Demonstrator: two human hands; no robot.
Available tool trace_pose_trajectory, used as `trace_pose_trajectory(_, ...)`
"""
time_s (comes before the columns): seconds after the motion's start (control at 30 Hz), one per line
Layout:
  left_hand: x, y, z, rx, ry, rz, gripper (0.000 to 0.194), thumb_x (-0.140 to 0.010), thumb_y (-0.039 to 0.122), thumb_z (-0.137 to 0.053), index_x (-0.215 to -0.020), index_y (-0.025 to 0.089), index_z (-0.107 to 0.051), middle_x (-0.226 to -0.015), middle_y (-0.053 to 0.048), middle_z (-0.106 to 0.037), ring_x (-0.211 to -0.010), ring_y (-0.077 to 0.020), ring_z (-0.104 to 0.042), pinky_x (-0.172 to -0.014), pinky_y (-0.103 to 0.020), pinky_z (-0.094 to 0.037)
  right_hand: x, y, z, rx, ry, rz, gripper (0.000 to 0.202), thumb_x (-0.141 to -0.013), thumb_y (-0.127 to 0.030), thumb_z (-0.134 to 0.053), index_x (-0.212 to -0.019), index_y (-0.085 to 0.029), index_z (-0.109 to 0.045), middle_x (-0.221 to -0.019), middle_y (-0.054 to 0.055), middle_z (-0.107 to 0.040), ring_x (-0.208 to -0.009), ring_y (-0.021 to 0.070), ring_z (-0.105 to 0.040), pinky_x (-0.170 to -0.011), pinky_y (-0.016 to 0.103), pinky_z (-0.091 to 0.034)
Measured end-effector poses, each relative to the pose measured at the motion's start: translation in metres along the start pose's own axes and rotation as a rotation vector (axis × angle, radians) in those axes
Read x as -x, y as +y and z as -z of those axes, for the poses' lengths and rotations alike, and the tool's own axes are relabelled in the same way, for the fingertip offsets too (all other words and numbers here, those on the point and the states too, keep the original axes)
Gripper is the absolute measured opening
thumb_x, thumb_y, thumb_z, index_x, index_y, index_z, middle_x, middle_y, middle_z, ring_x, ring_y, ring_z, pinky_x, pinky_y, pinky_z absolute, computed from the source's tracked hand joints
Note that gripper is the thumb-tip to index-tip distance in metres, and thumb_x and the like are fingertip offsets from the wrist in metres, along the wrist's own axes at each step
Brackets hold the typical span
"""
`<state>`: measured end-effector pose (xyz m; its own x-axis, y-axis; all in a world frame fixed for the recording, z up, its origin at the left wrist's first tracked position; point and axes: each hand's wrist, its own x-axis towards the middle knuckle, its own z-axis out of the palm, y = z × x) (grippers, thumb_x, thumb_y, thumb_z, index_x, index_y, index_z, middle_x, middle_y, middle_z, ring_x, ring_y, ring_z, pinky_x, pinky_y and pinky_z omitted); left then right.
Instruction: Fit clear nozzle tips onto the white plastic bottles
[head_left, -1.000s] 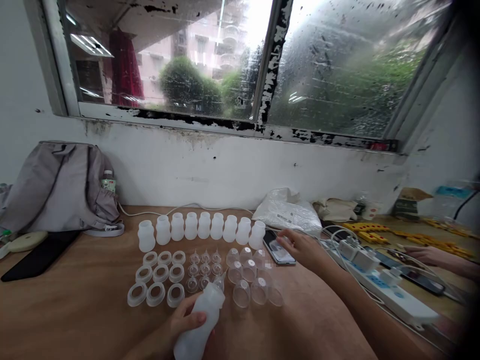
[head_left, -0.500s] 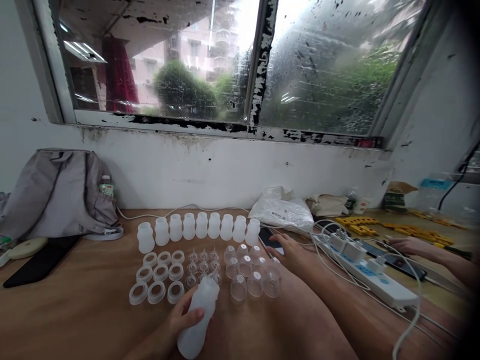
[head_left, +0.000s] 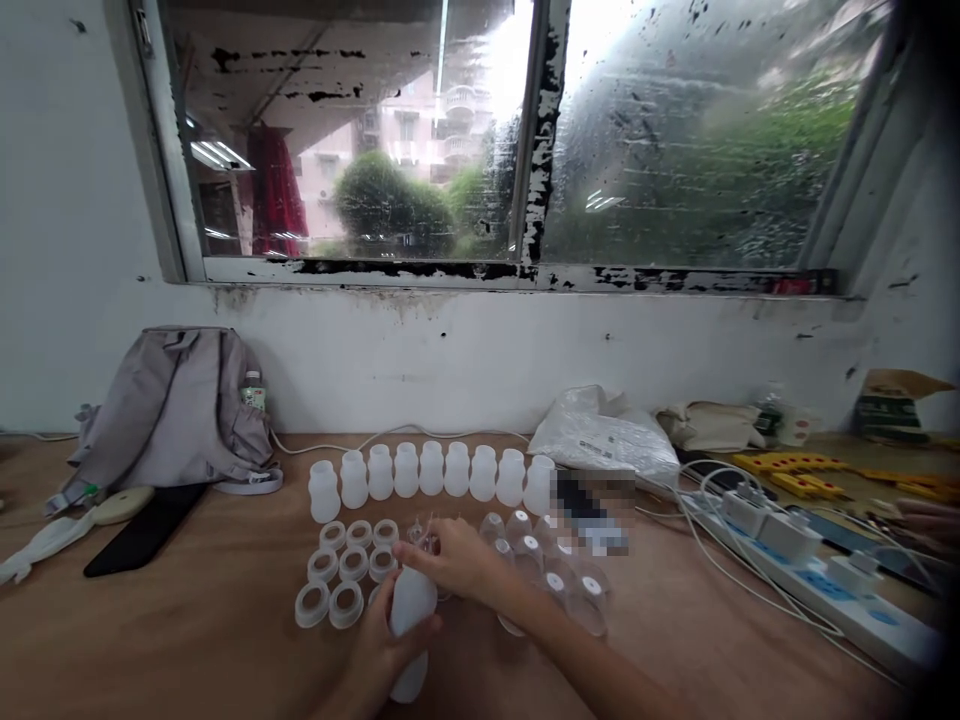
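Observation:
A frosted white baby bottle [head_left: 414, 600] is tilted in my left hand [head_left: 386, 635], which is wrapped around its body. My right hand [head_left: 457, 560] is closed over the bottle's upper end, covering what is at its top. Behind my right hand stand clear nipples [head_left: 420, 528], partly hidden. Ring collars [head_left: 352, 563] lie in rows just left of the bottle. Clear domed caps [head_left: 555, 582] stand in rows to the right, some hidden by my right forearm. A curved row of white bottles [head_left: 431, 468] stands upright behind these parts.
A power strip [head_left: 825, 575] with plugs and white cables lies on the right. Behind the caps are a plastic bag [head_left: 604, 435] and a blurred-out patch. At left are a grey backpack [head_left: 180, 410] and a black flat object [head_left: 146, 530]. A co-worker's hand [head_left: 930, 520] shows at far right.
My right hand has come from beside the phone at the back right to the top of the bottle. The bottle is more upright. The view has turned slightly left.

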<state>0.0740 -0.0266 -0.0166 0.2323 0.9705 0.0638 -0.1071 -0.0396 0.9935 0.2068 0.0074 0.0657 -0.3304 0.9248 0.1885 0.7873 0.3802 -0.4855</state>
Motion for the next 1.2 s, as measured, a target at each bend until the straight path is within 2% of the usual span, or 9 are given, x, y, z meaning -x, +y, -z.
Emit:
trace_pose_trajectory(0.1, 0.004, 0.004, 0.002, 0.088, -0.053, 0.126, 0.046, -0.058, 0.041, -0.07, -0.092, 0.016, -0.053, -0.068, -0.002, -0.058, -0.062, -0.018, -0.054, -0.054, -0.026, -0.04, -0.002, 0.005, -0.009, -0.11, 0.02, 0.044, 0.045, -0.073, -0.055, -0.048, -0.054, -0.015, -0.048, -0.049, -0.004, -0.042, -0.047, 0.0071, -0.037, -0.045, 0.021, -0.022)
trace_pose_trajectory(0.27, 0.01, 0.003, 0.011, 0.46, -0.325, 0.398, 0.039, -0.062, 0.045, -0.061, -0.086, 0.016, -0.05, -0.06, 0.0, -0.057, -0.042, -0.0134, -0.053, -0.039, -0.022, -0.037, 0.006, -0.001, -0.013, -0.439, 0.037, 0.098, 0.038, -0.074, -0.042, -0.052, -0.05, -0.016, -0.04, -0.048, -0.006, -0.033, -0.048, 0.006, -0.033, -0.045, 0.02, -0.022)
trace_pose_trajectory(0.37, 0.007, -0.001, 0.016, 0.743, -0.575, 0.381, 0.048, -0.06, 0.056, -0.057, -0.085, 0.015, -0.052, -0.05, 0.004, -0.05, -0.033, -0.0097, -0.047, -0.032, -0.018, -0.031, 0.009, -0.005, -0.009, -0.858, -0.149, 0.099, 0.031, -0.069, -0.046, -0.058, -0.069, -0.017, -0.048, -0.055, -0.006, -0.042, -0.048, 0.0057, -0.037, -0.044, 0.018, -0.025)
trace_pose_trajectory(0.43, 0.005, -0.003, 0.019, 0.904, -0.757, 0.312, 0.052, -0.061, 0.06, -0.055, -0.087, 0.015, -0.053, -0.047, 0.005, -0.045, -0.03, -0.0076, -0.043, -0.03, -0.017, -0.029, 0.007, -0.003, -0.003, -1.115, -0.344, 0.131, 0.042, -0.06, -0.044, -0.067, -0.088, -0.019, -0.048, -0.068, -0.005, -0.049, -0.053, 0.0058, -0.041, -0.045, 0.017, -0.029)
trace_pose_trajectory(0.53, 0.001, -0.003, 0.026, 0.955, -0.892, 0.213, 0.048, -0.066, 0.054, -0.054, -0.093, 0.014, -0.051, -0.052, 0.004, -0.048, -0.034, -0.0082, -0.046, -0.032, -0.016, -0.032, 0.002, 0.006, 0.009, -1.211, -0.492, 0.161, 0.059, -0.053, -0.032, -0.075, -0.103, -0.021, -0.046, -0.087, 0.0, -0.052, -0.067, 0.008, -0.049, -0.056, 0.018, -0.038)
trace_pose_trajectory(0.63, -0.001, 0.0, 0.033, 0.858, -0.898, 0.224, 0.042, -0.07, 0.044, -0.053, -0.097, 0.012, -0.049, -0.06, 0.0, -0.051, -0.043, -0.0117, -0.053, -0.034, -0.018, -0.038, -0.004, 0.015, 0.018, -1.142, -0.427, 0.12, 0.049, -0.058, -0.028, -0.074, -0.1, -0.021, -0.048, -0.086, 0.0, -0.052, -0.067, 0.0079, -0.051, -0.054, 0.017, -0.038)
trace_pose_trajectory(0.77, -0.002, 0.003, 0.037, 0.769, -0.746, 0.276, 0.042, -0.072, 0.042, -0.051, -0.1, 0.01, -0.05, -0.064, -0.002, -0.052, -0.046, -0.0123, -0.055, -0.038, -0.021, -0.044, -0.004, 0.015, 0.025, -1.078, -0.384, 0.095, 0.028, -0.076, -0.043, -0.056, -0.085, -0.017, -0.05, -0.064, -0.004, -0.05, -0.046, 0.0046, -0.044, -0.038, 0.015, -0.028)
trace_pose_trajectory(0.97, 0.001, 0.007, 0.034, 0.699, -0.682, 0.293, 0.044, -0.07, 0.04, -0.054, -0.1, 0.008, -0.051, -0.063, -0.003, -0.054, -0.045, -0.013, -0.055, -0.038, -0.022, -0.044, -0.002, 0.009, 0.027, -0.998, -0.263, 0.071, 0.032, -0.068, -0.045, -0.064, -0.071, -0.015, -0.052, -0.05, -0.006, -0.044, -0.039, 0.0043, -0.039, -0.034, 0.016, -0.029)
trace_pose_trajectory(1.2, -0.009, 0.019, 0.051, 0.608, -0.67, 0.283, 0.053, -0.069, 0.04, -0.057, -0.111, 0.009, -0.046, -0.067, -0.005, -0.058, -0.048, -0.0149, -0.058, -0.039, -0.023, -0.046, -0.003, 0.007, 0.033, -1.003, -0.116, 0.174, 0.028, -0.066, -0.041, -0.066, -0.073, -0.014, -0.062, -0.063, -0.001, -0.052, -0.049, 0.0058, -0.043, -0.043, 0.019, -0.037)
